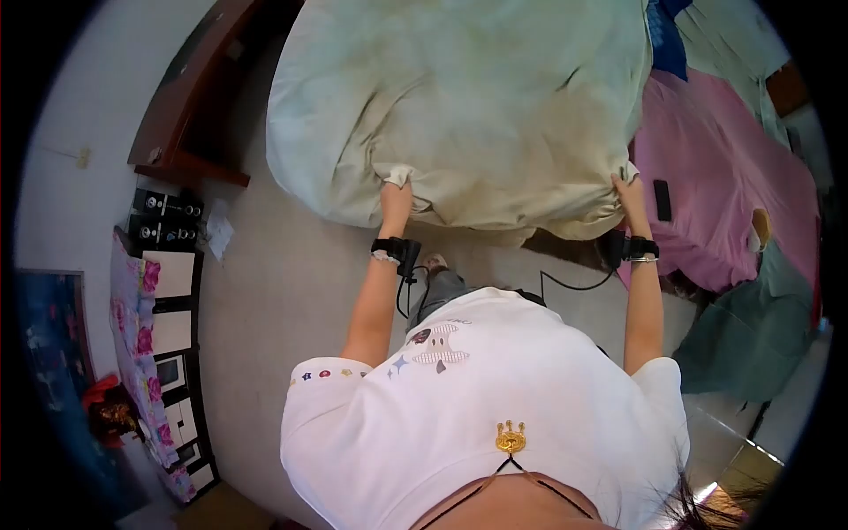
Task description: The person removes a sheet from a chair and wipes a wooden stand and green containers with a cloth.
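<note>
A large pale green cloth sheet, with brownish stains and creases, fills the upper middle of the head view. My left hand is closed on its near edge at the left, and a bunched fold sticks up from the fist. Farther right, my right hand grips the same edge near its corner. Between the two hands the edge hangs in loose folds. What lies under the cloth is hidden. Each wrist wears a black strap with a cabled device.
To the right, a pink cloth carries a dark phone-like slab, with a dark green cloth hanging below. A reddish-brown wooden cabinet stands at upper left. Black speakers and a flower-covered low cabinet line the left wall.
</note>
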`<state>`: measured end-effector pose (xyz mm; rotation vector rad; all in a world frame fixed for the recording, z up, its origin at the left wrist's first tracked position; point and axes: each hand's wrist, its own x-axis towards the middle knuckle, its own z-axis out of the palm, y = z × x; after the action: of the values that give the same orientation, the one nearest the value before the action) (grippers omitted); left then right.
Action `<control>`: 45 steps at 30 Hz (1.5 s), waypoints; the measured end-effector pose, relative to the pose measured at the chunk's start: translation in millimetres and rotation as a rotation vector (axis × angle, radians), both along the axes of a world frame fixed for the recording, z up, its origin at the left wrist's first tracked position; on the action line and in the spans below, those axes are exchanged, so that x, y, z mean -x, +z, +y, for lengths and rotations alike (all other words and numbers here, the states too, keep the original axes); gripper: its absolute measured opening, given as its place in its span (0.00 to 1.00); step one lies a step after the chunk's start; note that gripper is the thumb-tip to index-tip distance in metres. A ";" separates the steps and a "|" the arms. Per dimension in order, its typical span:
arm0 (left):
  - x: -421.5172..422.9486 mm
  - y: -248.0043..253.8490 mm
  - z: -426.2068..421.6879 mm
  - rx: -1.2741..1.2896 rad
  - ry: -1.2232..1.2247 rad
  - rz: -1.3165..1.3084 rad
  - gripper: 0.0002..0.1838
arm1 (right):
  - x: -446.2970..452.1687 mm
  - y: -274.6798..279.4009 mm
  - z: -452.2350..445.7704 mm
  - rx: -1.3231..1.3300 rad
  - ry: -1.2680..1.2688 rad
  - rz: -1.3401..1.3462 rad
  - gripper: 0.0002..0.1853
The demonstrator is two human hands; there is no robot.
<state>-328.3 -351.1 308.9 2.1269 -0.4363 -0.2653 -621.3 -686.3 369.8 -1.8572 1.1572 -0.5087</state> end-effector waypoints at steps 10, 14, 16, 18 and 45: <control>-20.6 42.8 94.3 0.419 0.566 -0.282 0.13 | 70.4 -32.2 7.4 -0.477 -0.083 -0.369 0.26; -13.2 121.1 120.3 0.658 0.709 -0.376 0.14 | 83.7 -24.8 25.8 -0.615 -0.076 -0.473 0.26; -5.8 124.9 126.9 0.712 0.794 -0.383 0.15 | 93.7 -39.1 39.6 -0.628 -0.028 -0.400 0.25; -1.9 115.3 138.5 0.784 0.870 -0.391 0.15 | 111.0 -63.2 54.5 -0.683 0.015 -0.232 0.24; 33.0 39.9 159.1 0.736 0.018 0.503 0.20 | -223.0 11.7 359.6 0.421 1.167 -0.192 0.34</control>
<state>-361.2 -191.9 348.8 1.2845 -0.1715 -0.5218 -398.3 -326.7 381.5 -2.3846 -0.2847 -0.2255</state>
